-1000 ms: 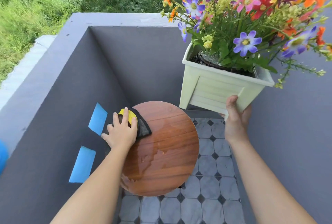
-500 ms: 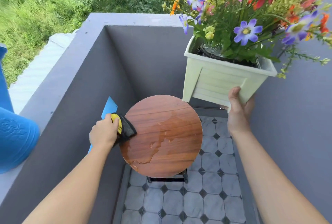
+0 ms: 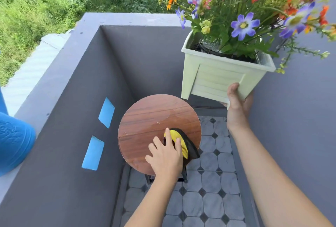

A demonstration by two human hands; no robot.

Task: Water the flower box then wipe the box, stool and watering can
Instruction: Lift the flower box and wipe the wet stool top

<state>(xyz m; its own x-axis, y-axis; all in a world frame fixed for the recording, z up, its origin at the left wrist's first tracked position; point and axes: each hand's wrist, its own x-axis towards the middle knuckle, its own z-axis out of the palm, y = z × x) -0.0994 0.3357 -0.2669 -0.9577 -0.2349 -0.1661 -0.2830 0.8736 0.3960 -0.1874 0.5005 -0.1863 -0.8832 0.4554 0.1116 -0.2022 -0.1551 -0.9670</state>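
Right hand grips the top-heavy flower box aloft by one corner, risking a tip, while the flat left hand presses the cloth onto the stool.

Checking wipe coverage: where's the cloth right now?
Head view: the cloth lies on the near right part of the round stool top, pressed under the left hand, lower left of the flower box that the right hand holds.
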